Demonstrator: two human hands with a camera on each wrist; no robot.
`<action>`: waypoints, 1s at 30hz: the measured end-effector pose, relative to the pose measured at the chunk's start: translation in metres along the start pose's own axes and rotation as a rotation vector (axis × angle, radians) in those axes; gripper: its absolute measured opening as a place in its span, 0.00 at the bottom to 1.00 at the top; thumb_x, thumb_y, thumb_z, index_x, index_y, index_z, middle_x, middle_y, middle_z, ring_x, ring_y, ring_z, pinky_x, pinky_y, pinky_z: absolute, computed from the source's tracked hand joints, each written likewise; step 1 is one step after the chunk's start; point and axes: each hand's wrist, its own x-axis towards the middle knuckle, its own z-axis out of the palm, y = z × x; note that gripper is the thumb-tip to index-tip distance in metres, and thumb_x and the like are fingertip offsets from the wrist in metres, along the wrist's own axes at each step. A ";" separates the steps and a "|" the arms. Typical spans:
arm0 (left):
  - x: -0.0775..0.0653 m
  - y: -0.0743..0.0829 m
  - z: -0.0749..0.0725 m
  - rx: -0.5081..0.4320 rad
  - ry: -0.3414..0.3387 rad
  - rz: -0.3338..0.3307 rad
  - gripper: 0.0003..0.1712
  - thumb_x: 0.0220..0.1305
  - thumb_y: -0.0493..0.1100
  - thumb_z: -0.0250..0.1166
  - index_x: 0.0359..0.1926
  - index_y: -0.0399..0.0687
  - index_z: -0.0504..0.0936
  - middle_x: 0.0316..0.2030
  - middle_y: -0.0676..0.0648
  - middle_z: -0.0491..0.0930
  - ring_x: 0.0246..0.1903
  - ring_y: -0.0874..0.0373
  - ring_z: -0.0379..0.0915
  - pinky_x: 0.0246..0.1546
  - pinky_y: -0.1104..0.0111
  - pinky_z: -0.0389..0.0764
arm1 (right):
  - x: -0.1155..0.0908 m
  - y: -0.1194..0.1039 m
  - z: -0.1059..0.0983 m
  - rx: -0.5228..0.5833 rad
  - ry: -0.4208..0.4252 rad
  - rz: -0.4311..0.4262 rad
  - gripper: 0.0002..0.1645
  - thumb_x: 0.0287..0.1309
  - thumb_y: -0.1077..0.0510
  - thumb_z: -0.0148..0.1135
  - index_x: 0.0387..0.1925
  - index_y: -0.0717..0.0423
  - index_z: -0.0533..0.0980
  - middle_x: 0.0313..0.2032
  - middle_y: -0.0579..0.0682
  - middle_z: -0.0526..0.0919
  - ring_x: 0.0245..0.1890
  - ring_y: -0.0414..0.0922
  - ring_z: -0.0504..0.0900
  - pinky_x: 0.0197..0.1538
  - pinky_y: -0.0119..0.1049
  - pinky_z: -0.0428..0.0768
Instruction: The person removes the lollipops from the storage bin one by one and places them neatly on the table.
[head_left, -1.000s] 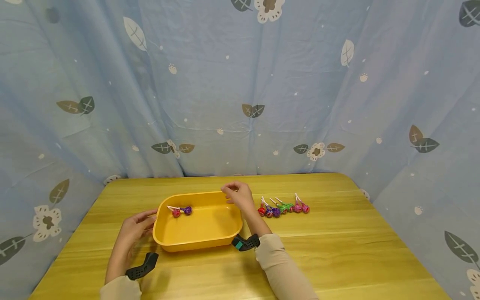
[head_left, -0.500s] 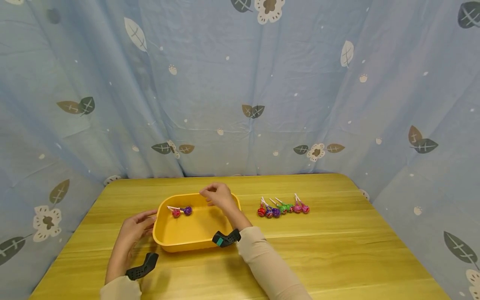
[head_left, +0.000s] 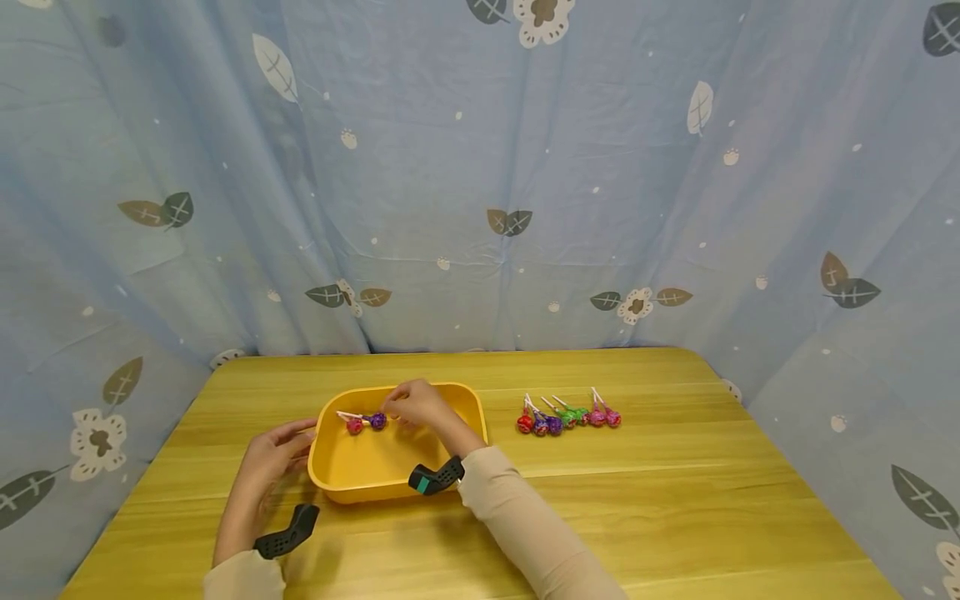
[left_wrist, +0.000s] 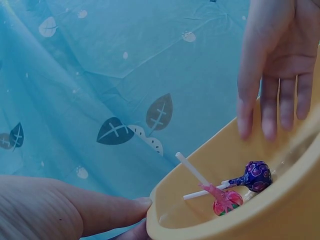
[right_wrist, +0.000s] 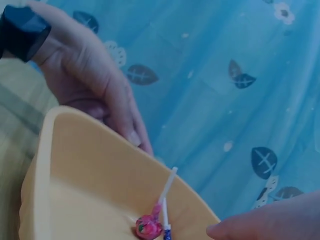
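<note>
A yellow plastic basket [head_left: 360, 477] stands on the table, with a pink lollipop [left_wrist: 227, 201] and a purple lollipop [left_wrist: 257, 176] lying crossed inside its left part. My left hand [head_left: 267, 460] rests against the basket's left end, its thumb and fingers outside the wall and the thumb tip touching the rim. Over the basket, just right of the purple lollipop, is my right hand [head_left: 423, 406]. In the left wrist view its fingers [left_wrist: 270, 107] hang down nearly straight and hold nothing.
Right of the basket lies a row of lollipops: a red one [head_left: 524, 423], purple ones [head_left: 554, 426], green ones [head_left: 570, 418] and pink ones [head_left: 597, 417]. Behind the wooden table [head_left: 675, 500] hangs a blue patterned curtain [head_left: 450, 167].
My right hand has moved left, from the basket's right rim to above its inside, close to the purple lollipop. The left hand and the lollipops have stayed in place.
</note>
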 end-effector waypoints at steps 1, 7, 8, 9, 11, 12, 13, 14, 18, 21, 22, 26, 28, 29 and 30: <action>0.000 0.000 0.000 0.000 0.001 0.001 0.30 0.70 0.44 0.59 0.65 0.30 0.68 0.52 0.35 0.78 0.36 0.61 0.80 0.36 0.69 0.83 | 0.001 0.000 0.002 -0.012 -0.008 0.008 0.09 0.61 0.57 0.65 0.38 0.59 0.83 0.32 0.55 0.82 0.33 0.56 0.83 0.36 0.45 0.84; 0.000 -0.001 0.001 0.000 0.000 -0.004 0.29 0.70 0.44 0.59 0.65 0.30 0.68 0.53 0.33 0.77 0.37 0.58 0.81 0.36 0.69 0.83 | 0.008 0.002 0.014 -0.102 -0.006 0.042 0.09 0.59 0.56 0.66 0.40 0.54 0.85 0.28 0.56 0.84 0.26 0.50 0.81 0.30 0.39 0.83; 0.000 -0.001 0.001 0.001 -0.001 -0.006 0.29 0.70 0.44 0.59 0.65 0.30 0.68 0.53 0.33 0.77 0.37 0.57 0.81 0.36 0.69 0.83 | 0.009 0.003 0.015 -0.120 -0.011 0.041 0.09 0.59 0.56 0.66 0.41 0.53 0.85 0.28 0.55 0.84 0.25 0.49 0.81 0.29 0.38 0.83; 0.000 -0.001 0.001 0.001 0.000 -0.007 0.29 0.70 0.44 0.59 0.65 0.30 0.68 0.54 0.33 0.77 0.38 0.57 0.81 0.36 0.69 0.83 | 0.010 0.003 0.016 -0.129 -0.017 0.039 0.09 0.59 0.56 0.66 0.41 0.53 0.85 0.28 0.55 0.84 0.24 0.48 0.81 0.29 0.37 0.82; 0.000 0.000 0.001 0.001 -0.001 -0.007 0.29 0.70 0.44 0.59 0.65 0.30 0.68 0.54 0.33 0.77 0.38 0.56 0.81 0.36 0.69 0.83 | 0.011 0.004 0.018 -0.144 -0.028 0.036 0.10 0.59 0.56 0.66 0.41 0.54 0.85 0.27 0.55 0.84 0.23 0.47 0.80 0.28 0.36 0.81; 0.000 0.000 0.001 0.000 0.000 -0.007 0.29 0.70 0.45 0.59 0.65 0.31 0.68 0.53 0.33 0.77 0.38 0.57 0.81 0.36 0.69 0.83 | 0.011 0.004 0.018 -0.156 -0.027 0.034 0.10 0.59 0.56 0.66 0.41 0.54 0.85 0.26 0.54 0.84 0.23 0.47 0.80 0.28 0.36 0.81; 0.000 0.000 0.001 -0.001 0.002 -0.008 0.29 0.70 0.45 0.59 0.65 0.31 0.68 0.53 0.34 0.78 0.38 0.57 0.81 0.36 0.69 0.83 | 0.012 0.004 0.018 -0.166 -0.025 0.031 0.10 0.59 0.56 0.66 0.40 0.56 0.85 0.26 0.54 0.84 0.23 0.46 0.80 0.27 0.35 0.81; 0.000 0.001 0.000 -0.002 0.003 -0.008 0.29 0.70 0.45 0.59 0.65 0.31 0.68 0.52 0.34 0.78 0.38 0.57 0.81 0.36 0.69 0.83 | 0.012 0.004 0.018 -0.181 -0.021 0.031 0.09 0.59 0.56 0.66 0.38 0.57 0.86 0.25 0.53 0.84 0.23 0.46 0.81 0.27 0.35 0.81; 0.000 0.001 0.000 -0.002 0.002 -0.005 0.29 0.70 0.44 0.59 0.65 0.31 0.68 0.50 0.36 0.79 0.37 0.58 0.81 0.36 0.69 0.83 | 0.012 0.004 0.019 -0.207 -0.002 0.037 0.10 0.57 0.56 0.69 0.28 0.60 0.85 0.23 0.54 0.83 0.23 0.47 0.82 0.27 0.35 0.82; 0.000 0.001 0.000 0.002 -0.001 -0.004 0.29 0.70 0.44 0.59 0.65 0.30 0.68 0.51 0.35 0.79 0.37 0.57 0.81 0.36 0.69 0.83 | 0.013 0.005 0.022 -0.186 0.010 0.050 0.10 0.54 0.57 0.70 0.24 0.61 0.85 0.22 0.54 0.83 0.22 0.47 0.82 0.26 0.35 0.83; -0.001 0.001 0.000 0.005 0.001 -0.004 0.29 0.70 0.44 0.59 0.65 0.31 0.68 0.51 0.35 0.79 0.38 0.57 0.81 0.36 0.69 0.83 | 0.013 0.005 0.023 -0.174 0.016 0.055 0.10 0.54 0.58 0.71 0.24 0.61 0.84 0.21 0.53 0.82 0.22 0.47 0.82 0.25 0.35 0.83; 0.000 0.001 0.000 0.000 -0.002 -0.004 0.30 0.70 0.45 0.60 0.65 0.31 0.68 0.50 0.36 0.79 0.37 0.57 0.81 0.36 0.69 0.83 | 0.015 0.005 0.029 -0.148 0.046 0.072 0.09 0.51 0.60 0.73 0.22 0.61 0.84 0.19 0.50 0.80 0.20 0.45 0.81 0.25 0.33 0.83; 0.000 0.001 -0.001 -0.005 -0.005 -0.005 0.30 0.70 0.45 0.60 0.65 0.31 0.68 0.49 0.37 0.80 0.37 0.58 0.81 0.36 0.68 0.83 | 0.016 0.005 0.031 -0.146 0.052 0.079 0.08 0.50 0.61 0.73 0.21 0.61 0.84 0.18 0.49 0.80 0.20 0.45 0.81 0.25 0.33 0.83; 0.000 0.001 -0.001 -0.006 -0.005 -0.005 0.30 0.70 0.45 0.60 0.65 0.30 0.68 0.49 0.37 0.80 0.36 0.58 0.81 0.36 0.68 0.83 | 0.016 0.005 0.032 -0.145 0.053 0.082 0.08 0.49 0.62 0.73 0.20 0.62 0.83 0.17 0.50 0.80 0.20 0.45 0.81 0.25 0.33 0.83; -0.001 0.001 0.000 -0.007 -0.004 -0.006 0.30 0.70 0.44 0.60 0.65 0.30 0.68 0.49 0.37 0.80 0.36 0.58 0.80 0.36 0.68 0.83 | 0.016 0.005 0.032 -0.152 0.054 0.082 0.08 0.49 0.63 0.74 0.20 0.62 0.83 0.17 0.50 0.80 0.19 0.45 0.81 0.25 0.33 0.83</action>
